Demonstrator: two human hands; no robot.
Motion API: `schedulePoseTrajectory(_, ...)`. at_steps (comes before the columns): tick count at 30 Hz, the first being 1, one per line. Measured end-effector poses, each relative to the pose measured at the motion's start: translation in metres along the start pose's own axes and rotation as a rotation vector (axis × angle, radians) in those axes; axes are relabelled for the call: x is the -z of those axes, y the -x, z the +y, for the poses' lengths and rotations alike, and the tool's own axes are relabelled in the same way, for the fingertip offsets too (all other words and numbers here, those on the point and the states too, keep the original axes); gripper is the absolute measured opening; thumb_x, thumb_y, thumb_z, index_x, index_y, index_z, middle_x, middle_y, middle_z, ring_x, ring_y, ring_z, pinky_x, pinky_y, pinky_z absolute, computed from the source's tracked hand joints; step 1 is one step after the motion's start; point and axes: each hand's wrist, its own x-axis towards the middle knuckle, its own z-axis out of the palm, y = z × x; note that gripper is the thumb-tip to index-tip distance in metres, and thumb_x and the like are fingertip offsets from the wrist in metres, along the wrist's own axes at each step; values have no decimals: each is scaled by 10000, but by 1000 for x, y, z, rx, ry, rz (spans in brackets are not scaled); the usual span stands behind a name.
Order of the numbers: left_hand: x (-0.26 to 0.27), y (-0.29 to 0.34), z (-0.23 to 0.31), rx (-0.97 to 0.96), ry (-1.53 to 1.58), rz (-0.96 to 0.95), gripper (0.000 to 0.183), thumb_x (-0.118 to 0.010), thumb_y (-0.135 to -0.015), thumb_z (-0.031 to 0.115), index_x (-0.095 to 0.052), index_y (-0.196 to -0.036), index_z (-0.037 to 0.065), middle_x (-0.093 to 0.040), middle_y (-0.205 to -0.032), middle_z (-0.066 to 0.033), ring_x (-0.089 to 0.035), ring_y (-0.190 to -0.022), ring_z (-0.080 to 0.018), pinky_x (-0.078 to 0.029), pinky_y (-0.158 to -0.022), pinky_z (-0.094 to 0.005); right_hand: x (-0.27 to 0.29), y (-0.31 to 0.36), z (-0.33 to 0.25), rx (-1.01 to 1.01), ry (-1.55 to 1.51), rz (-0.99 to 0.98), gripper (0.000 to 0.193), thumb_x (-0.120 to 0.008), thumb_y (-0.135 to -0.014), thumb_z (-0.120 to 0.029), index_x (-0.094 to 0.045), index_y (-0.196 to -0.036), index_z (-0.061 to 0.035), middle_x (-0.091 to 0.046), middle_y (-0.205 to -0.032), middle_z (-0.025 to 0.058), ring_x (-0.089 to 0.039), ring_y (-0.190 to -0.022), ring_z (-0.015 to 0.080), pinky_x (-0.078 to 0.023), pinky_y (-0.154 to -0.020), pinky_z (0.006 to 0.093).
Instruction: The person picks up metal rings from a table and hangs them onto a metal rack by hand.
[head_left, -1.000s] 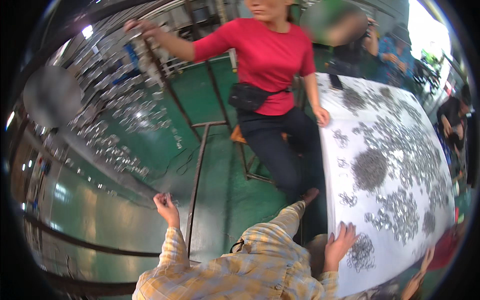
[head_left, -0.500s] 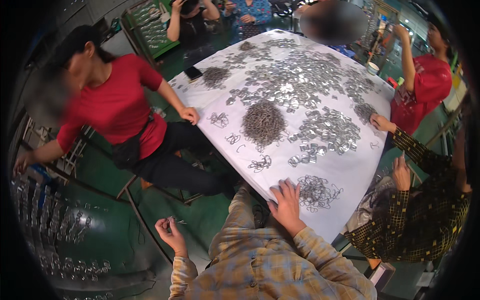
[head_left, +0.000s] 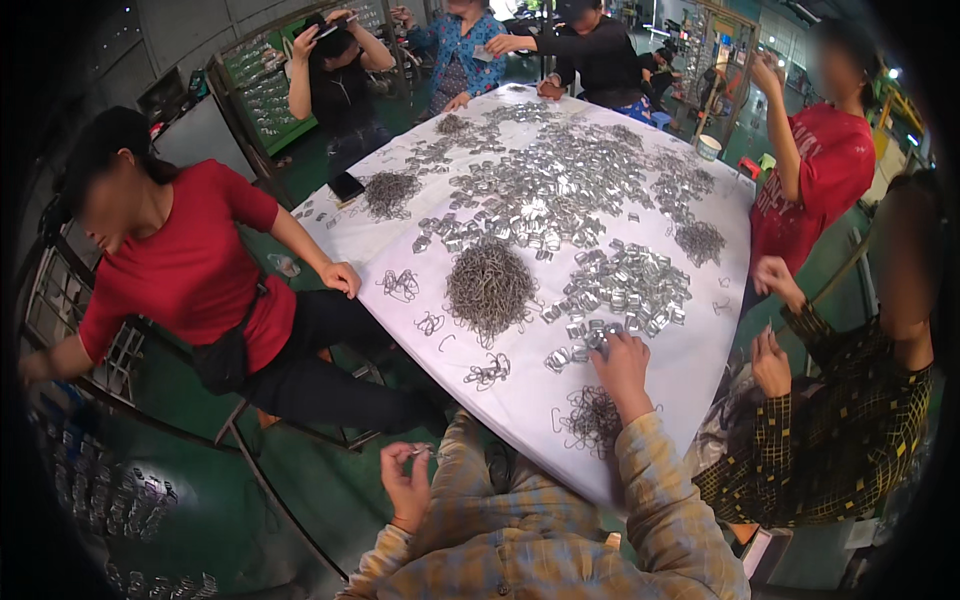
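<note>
My left hand (head_left: 406, 488) is raised off the table's near side, fingers closed in a pinch on small metal pieces (head_left: 422, 450) too small to make out fully. My right hand (head_left: 624, 372) reaches over the white-covered table (head_left: 540, 425), its fingers bent down at the near edge of a pile of shiny flat metal clips (head_left: 625, 288). What its fingertips grip is hidden. By my right wrist lies a heap of bent wire hooks (head_left: 590, 420). A taller mound of wire hooks (head_left: 490, 287) stands left of the clips.
Small clusters of hooks (head_left: 487, 372) lie near the table's left edge. Farther back spread more clips (head_left: 545, 185), a dark phone (head_left: 346, 187) and a white cup (head_left: 708, 147). Co-workers surround the table, including a person in red (head_left: 190, 270) and one in a patterned shirt (head_left: 820, 440).
My right hand has moved forward from beside the near hook heap to the clips, its fingers now bent. My left hand has come rightward, still pinching. The whole view has shifted.
</note>
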Motion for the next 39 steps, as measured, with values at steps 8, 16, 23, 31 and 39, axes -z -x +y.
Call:
schedulePoseTrajectory(8, -17, 10, -13, 57, -3, -84, 238, -604, -811, -67, -465, -989, 10, -622, -905, -80, -582, -860, -105, -473, -761, -227, -23, -18, 3, 134, 165, -117, 230, -717, -689, -196, -673, -871, -64, -588, -948, 81, -522, -971, 265, -401, -825, 413)
schedulePoseTrajectory(16, -23, 11, -7, 107, 1, -115, 258, -607, -801, -88, -453, -982, 15, -603, -887, -66, -581, -842, -102, -459, -775, -221, -28, -22, 7, 189, 202, -39, 131, -631, -749, -143, -640, -827, -37, -608, -848, 90, -554, -873, 280, -424, -756, 406)
schedulePoseTrajectory(23, -24, 14, -4, 45, -50, -194, 257, -630, -811, -42, -471, -1010, -1, -641, -883, -94, -622, -857, -135, -491, -745, -251, 10, 13, -29, -153, -824, -183, 92, -538, -875, -56, -581, -907, 19, -658, -792, 123, -651, -679, 216, -493, -602, 299)
schedulePoseTrajectory(31, -37, 20, 3, 126, -5, -368, 326, -607, -831, -33, -431, -1103, 2, -623, -921, -101, -608, -930, -153, -481, -778, -260, 19, 85, -87, -197, -1146, -599, 112, -621, -828, -60, -602, -919, 4, -620, -730, 14, -562, -629, 48, -428, -566, 203)
schedulePoseTrajectory(39, -39, 17, 23, -12, -165, -612, 589, -601, -819, -41, -314, -1330, 18, -628, -918, -97, -592, -844, -144, -457, -765, -267, 20, 117, -112, -46, -1113, -633, 149, -651, -797, -53, -614, -932, 0, -584, -673, -8, -487, -596, 27, -406, -543, 190)
